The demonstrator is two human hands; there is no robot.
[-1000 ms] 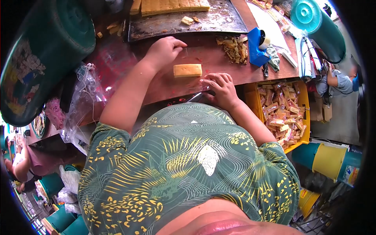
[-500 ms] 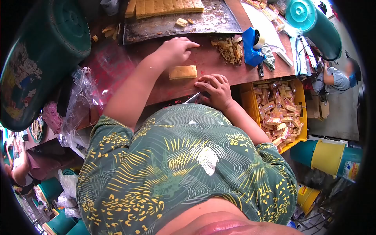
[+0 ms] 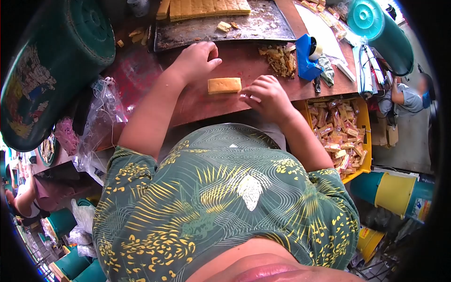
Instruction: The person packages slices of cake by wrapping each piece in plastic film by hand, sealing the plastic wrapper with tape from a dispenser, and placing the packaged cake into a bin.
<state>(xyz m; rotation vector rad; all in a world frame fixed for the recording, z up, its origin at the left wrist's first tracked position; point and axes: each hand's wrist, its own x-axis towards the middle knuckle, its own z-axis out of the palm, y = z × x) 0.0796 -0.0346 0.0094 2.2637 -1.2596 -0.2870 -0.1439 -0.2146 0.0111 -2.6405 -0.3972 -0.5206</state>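
Observation:
A rectangular piece of yellow cake (image 3: 224, 85) lies on the reddish-brown table (image 3: 188, 107) between my hands. Above and left of it, my left hand (image 3: 198, 60) hovers palm down, fingers curled and thumb apart, with nothing visible between them. My right hand (image 3: 268, 96) is at the cake's right end, its fingers loosely bent and slightly apart; no held object shows. Beyond my left hand, a dark metal tray (image 3: 188, 35) bears a scored cake slab (image 3: 209, 9) and broken bits. A pile of cake scraps (image 3: 281, 60) sits right of the tray's near edge.
A blue tape dispenser (image 3: 307, 58) stands right of the scraps. Below it, a yellow crate (image 3: 367, 141) holds wrapped cake pieces. Clear plastic bags (image 3: 101, 110) and a big green bin (image 3: 44, 70) are at the left. Other people appear at both far sides.
My right hand has lifted from the table's near edge, up and to the right. The shiny thin object beside it no longer shows. My left hand has shifted slightly left, its index finger more curled.

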